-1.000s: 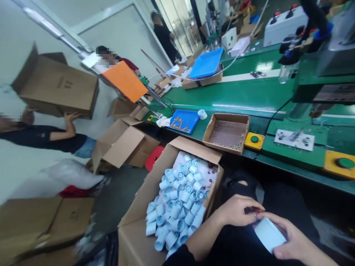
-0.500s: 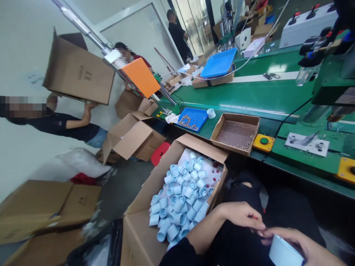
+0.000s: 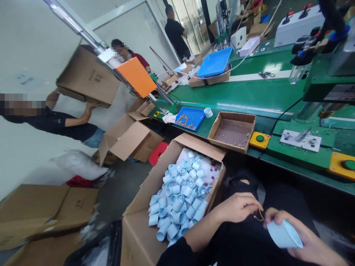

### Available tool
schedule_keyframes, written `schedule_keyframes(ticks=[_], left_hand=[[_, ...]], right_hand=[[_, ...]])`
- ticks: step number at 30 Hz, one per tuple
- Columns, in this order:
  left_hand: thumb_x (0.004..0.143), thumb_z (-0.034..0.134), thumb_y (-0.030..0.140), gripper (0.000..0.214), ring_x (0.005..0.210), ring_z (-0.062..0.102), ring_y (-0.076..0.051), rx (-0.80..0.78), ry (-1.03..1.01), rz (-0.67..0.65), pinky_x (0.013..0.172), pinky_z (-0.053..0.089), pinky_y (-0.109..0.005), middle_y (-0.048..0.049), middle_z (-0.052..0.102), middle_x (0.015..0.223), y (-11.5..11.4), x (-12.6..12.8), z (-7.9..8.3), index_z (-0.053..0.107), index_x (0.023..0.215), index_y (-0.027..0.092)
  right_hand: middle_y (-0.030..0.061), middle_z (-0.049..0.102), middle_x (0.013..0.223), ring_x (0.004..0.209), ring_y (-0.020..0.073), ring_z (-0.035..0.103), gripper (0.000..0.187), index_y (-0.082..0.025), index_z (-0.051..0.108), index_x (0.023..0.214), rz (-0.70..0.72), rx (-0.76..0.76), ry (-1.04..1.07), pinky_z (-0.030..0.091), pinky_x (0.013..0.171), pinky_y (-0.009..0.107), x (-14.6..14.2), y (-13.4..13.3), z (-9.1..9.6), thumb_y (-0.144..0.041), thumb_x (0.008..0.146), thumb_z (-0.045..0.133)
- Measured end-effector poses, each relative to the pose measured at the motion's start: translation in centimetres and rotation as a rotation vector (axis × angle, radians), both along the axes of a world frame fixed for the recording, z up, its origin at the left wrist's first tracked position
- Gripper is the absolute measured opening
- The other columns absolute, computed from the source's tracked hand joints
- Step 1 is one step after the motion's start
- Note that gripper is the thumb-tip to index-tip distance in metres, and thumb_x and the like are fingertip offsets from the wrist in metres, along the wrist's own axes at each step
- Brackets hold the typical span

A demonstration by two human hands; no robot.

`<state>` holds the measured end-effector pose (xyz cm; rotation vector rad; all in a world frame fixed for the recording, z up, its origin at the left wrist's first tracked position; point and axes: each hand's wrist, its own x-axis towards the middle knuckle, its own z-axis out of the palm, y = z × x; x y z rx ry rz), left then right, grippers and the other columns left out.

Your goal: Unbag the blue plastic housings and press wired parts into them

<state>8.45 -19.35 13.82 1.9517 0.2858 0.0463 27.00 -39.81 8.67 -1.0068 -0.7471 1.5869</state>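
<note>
here we go: our fingertips, almost meeting half a second ago, now part, and a yellow wire [image 3: 260, 214] shows, pinched in our curled left hand [image 3: 240, 207]! our right hand [image 3: 309, 240], half closed, grips the pale blue cup [image 3: 283, 235] at four o'clock; the carton [image 3: 146, 186] sits at six.

wire [image 3: 261, 214]: ends too small to tell | button box [image 3: 337, 167]: cut by right edge
</note>
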Motion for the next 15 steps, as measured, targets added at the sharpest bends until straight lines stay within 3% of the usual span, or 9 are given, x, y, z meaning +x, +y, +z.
schedule_keyframes(ticks=[3,6,9,11,15], left_hand=[[0.107,0.049,0.020,0.029,0.106,0.073,-0.019,0.111,-0.038,0.142,0.102,0.058,-0.031,-0.0122,0.075,0.114,-0.7,0.0,-0.3,0.075,0.118,0.012],[0.106,0.052,0.021,0.025,0.107,0.073,-0.020,0.223,0.023,0.152,0.102,0.058,-0.032,-0.0103,0.076,0.111,-0.9,0.0,-0.4,0.072,0.118,0.014],[0.106,0.055,0.022,0.024,0.108,0.074,-0.019,0.354,0.062,0.053,0.101,0.058,-0.029,-0.0089,0.079,0.112,-1.1,-0.1,-0.6,0.070,0.122,0.013],[0.107,0.054,0.022,0.025,0.108,0.074,-0.018,0.484,0.050,-0.063,0.102,0.056,-0.029,-0.0094,0.079,0.113,-1.4,-0.2,-1.1,0.069,0.124,0.012],[0.111,0.047,0.023,0.029,0.105,0.075,-0.018,0.725,-0.035,-0.293,0.099,0.056,-0.031,-0.0106,0.079,0.117,-2.2,-0.1,-2.8,0.073,0.113,0.012]], right_hand=[[0.0141,0.064,0.126,0.114,0.0355,0.069,0.074,-0.027,0.068,0.122,-0.170,-0.087,0.136,0.055,0.100,0.047,-1.0,0.1,-1.1,-0.057,0.059,0.094],[0.0164,0.058,0.140,0.126,0.0423,0.065,0.087,-0.030,0.072,0.129,-0.062,-0.172,0.229,0.057,0.100,0.050,-1.4,-0.3,-2.3,-0.057,0.051,0.100],[0.0163,0.063,0.130,0.117,0.0419,0.069,0.083,-0.030,0.077,0.123,0.018,-0.216,0.357,0.062,0.083,0.047,-2.4,-0.6,-2.8,-0.068,0.052,0.096],[0.0140,0.067,0.121,0.108,0.0389,0.071,0.078,-0.034,0.078,0.124,0.021,-0.265,0.410,0.062,0.070,0.044,-3.8,-0.5,-2.5,-0.065,0.054,0.095],[0.0105,0.068,0.120,0.105,0.0367,0.071,0.086,-0.036,0.081,0.114,0.011,-0.281,0.413,0.062,0.069,0.041,-6.3,-0.3,-1.6,-0.059,0.034,0.102]])
